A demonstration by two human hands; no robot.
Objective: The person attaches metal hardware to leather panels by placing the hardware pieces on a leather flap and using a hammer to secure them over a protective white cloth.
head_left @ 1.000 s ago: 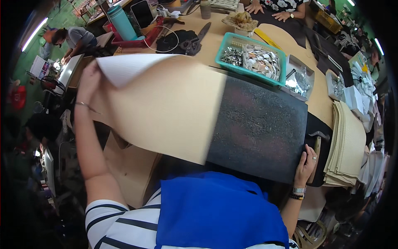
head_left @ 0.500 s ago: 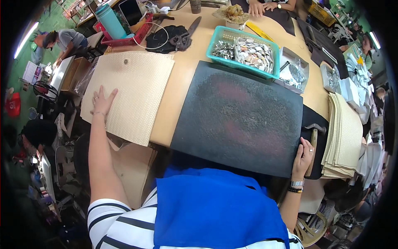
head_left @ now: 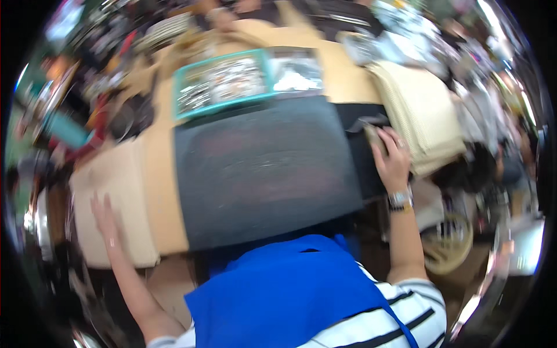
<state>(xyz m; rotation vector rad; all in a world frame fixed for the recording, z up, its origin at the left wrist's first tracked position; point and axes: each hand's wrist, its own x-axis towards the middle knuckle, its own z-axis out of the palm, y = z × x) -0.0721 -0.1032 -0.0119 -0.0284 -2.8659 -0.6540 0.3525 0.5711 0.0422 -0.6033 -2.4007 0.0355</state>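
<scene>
The picture is blurred by motion. My left hand [head_left: 104, 217] lies flat with spread fingers on a tan sheet [head_left: 119, 185] at the table's left end. A large dark textured mat [head_left: 261, 168] covers the middle of the table in front of me. My right hand [head_left: 391, 156], with a watch on the wrist, rests at the mat's right edge. Its fingers lie over a small tan object [head_left: 373, 134] on a black piece [head_left: 360, 116]. The blur hides whether they grip it.
A teal tray [head_left: 223, 84] of small mixed pieces and a clear tray [head_left: 296, 69] stand behind the mat. A stack of cream sheets [head_left: 418, 116] lies at the right. Clutter crowds the far left and back of the table.
The tan sheet that my left hand lifted off the dark mat now lies flat at the left. The view has swung and blurred. My right hand has stayed at the mat's right edge.
</scene>
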